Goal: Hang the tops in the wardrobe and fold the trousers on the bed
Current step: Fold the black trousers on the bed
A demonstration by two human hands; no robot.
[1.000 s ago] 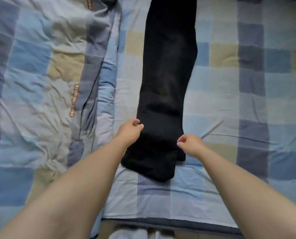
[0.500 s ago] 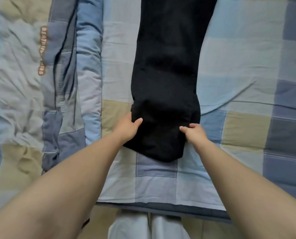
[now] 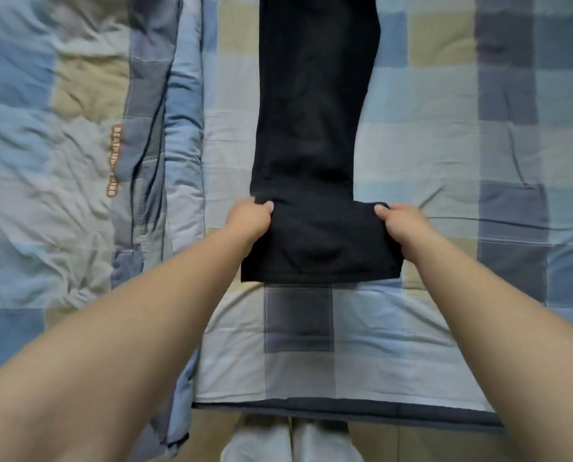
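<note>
Two hands are engaged on one pair of black trousers [image 3: 315, 128], which is laid lengthwise down the middle of the bed [image 3: 445, 328], running from its far side toward the near edge. Beside the trousers, along the bed's left side, a rumpled checked quilt [image 3: 61, 145] is heaped; it is judged to have been pushed there so that a flat strip is left for folding. The trousers' near end is doubled over into a short flap, short of the bed's near edge. The flap's left corner is pinched by the left hand [image 3: 248, 221], thumb on top, and its right corner by the right hand [image 3: 401, 225] likewise. Both grips sit at the flap's far corners, so the folded cloth lies between them and toward the person, while the unfolded length stretches away beyond.
</note>
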